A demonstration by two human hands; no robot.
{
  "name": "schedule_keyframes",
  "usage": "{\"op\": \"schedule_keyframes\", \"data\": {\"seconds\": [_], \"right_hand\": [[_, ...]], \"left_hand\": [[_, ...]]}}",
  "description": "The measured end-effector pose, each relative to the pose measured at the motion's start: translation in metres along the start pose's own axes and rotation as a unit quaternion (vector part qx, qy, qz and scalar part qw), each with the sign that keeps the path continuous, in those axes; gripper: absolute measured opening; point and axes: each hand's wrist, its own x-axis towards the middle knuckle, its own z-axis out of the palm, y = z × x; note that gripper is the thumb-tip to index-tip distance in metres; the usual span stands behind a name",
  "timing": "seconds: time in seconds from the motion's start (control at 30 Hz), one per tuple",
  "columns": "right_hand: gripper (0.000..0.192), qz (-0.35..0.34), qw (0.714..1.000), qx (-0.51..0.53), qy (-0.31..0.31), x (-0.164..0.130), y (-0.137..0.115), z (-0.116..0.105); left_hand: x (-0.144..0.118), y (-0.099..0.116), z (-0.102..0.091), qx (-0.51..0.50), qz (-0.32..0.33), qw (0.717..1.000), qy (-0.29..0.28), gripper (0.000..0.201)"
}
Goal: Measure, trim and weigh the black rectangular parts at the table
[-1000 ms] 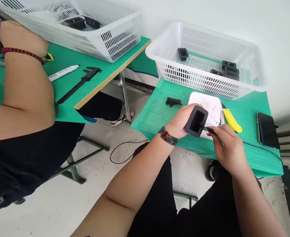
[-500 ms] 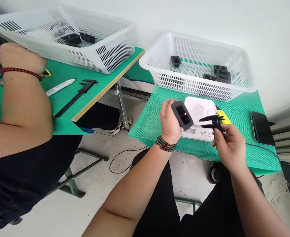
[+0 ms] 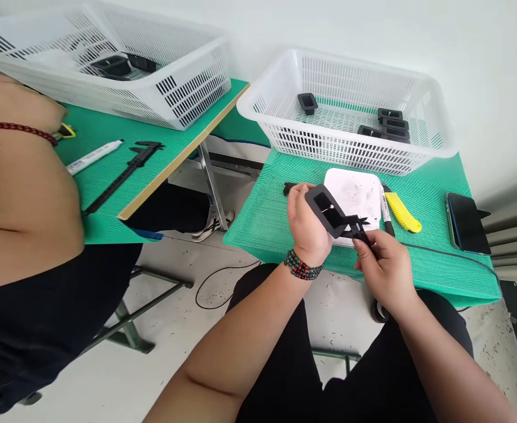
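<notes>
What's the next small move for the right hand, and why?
Probably have the right hand square the caliper to the black part: the caliper's jaws sit right at its near corner, the left hand holds it up, and this view doesn't show whether the jaws are seated.

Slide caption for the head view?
Left hand holds a black hollow part; right hand holds black calipers at its rim.

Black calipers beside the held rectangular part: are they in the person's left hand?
No, the right hand holds the black calipers, while the left hand holds the black rectangular part.
</notes>
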Motion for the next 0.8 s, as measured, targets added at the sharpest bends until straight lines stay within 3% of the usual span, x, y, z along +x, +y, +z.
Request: {"op": "schedule_keyframes", "data": {"seconds": [0.13,0.3,0.53,0.7,0.8], "right_hand": [[0.017,-0.022,1.000,-0.014,-0.011,0.000,-0.001,0.004],[0.016,-0.026,0.999,-0.013,-0.017,0.002,-0.002,0.000],[0.014,-0.019,0.999,-0.004,-0.046,0.002,-0.003,-0.002],[0.013,0.007,0.998,0.040,-0.044,0.000,0.002,0.002],[0.018,0.063,0.990,0.121,-0.037,0.001,0.003,0.006]], "left_hand": [[0.001,-0.002,0.000,0.014,0.017,1.000,-0.010,0.025],[0.009,-0.007,-0.005,0.033,0.038,0.996,-0.071,0.027],[0.010,-0.005,-0.007,0.056,0.043,0.995,-0.077,0.034],[0.010,-0.005,-0.008,0.040,0.048,0.994,-0.091,0.033],[0.011,-0.003,-0.008,0.032,0.036,0.995,-0.085,0.034]]}}
